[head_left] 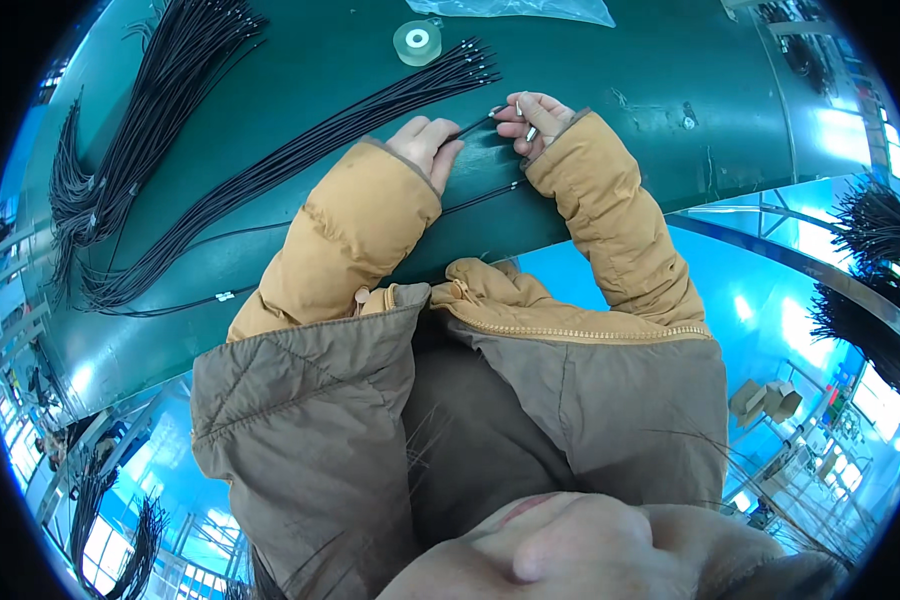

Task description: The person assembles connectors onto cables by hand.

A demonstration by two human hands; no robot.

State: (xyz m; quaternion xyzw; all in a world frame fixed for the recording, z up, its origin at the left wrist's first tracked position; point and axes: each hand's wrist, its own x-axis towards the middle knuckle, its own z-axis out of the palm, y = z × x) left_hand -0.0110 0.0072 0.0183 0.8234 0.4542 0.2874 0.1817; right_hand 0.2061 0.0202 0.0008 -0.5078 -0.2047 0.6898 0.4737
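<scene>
My left hand [425,146] is closed around a thin black cable [473,126], whose end points up and to the right. At that end the fingers of my right hand [536,120] pinch together, with a small silvery metal piece [532,133] showing between them; its exact kind is too small to tell. A loose bundle of black cables [310,140] with pale tips lies behind and left of my left hand. Nearer to me, another single black cable [485,197] with a light tip passes under my left sleeve.
A thicker bundle of black cables [145,120] lies at the far left of the green table [630,60]. A roll of clear tape [417,43] and a clear plastic bag [520,8] are at the back. More cables [870,280] hang beyond the right table edge.
</scene>
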